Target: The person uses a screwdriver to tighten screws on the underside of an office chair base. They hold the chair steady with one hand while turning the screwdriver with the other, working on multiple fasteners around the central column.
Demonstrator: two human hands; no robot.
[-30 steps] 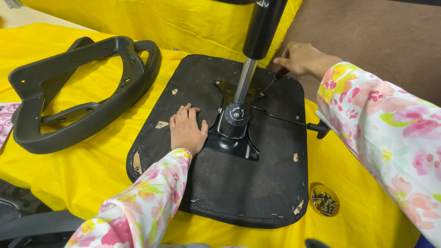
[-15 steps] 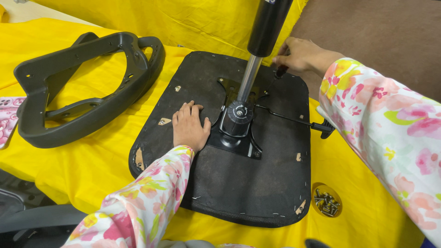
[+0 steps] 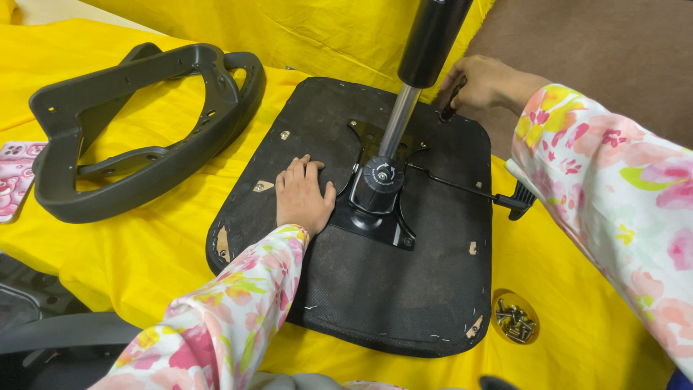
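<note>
While the left hand (image 3: 303, 196) lay flat on the seat base (image 3: 361, 289), the right hand (image 3: 482, 85) gripped a dark tool (image 3: 451, 101) beyond the upright gas cylinder (image 3: 419, 72)

Long floral sleeves: pink, yellow, green on white; bare hands (image 3: 303, 196).

One seat base (image 3: 375, 289), one black frame (image 3: 137, 137), one phone (image 3: 18, 177), perhaps a dozen screws (image 3: 514, 321).

The gas cylinder (image 3: 432, 40) runs off the top edge; the right hand (image 3: 482, 83) hides most of a dark tool (image 3: 452, 101).
</note>
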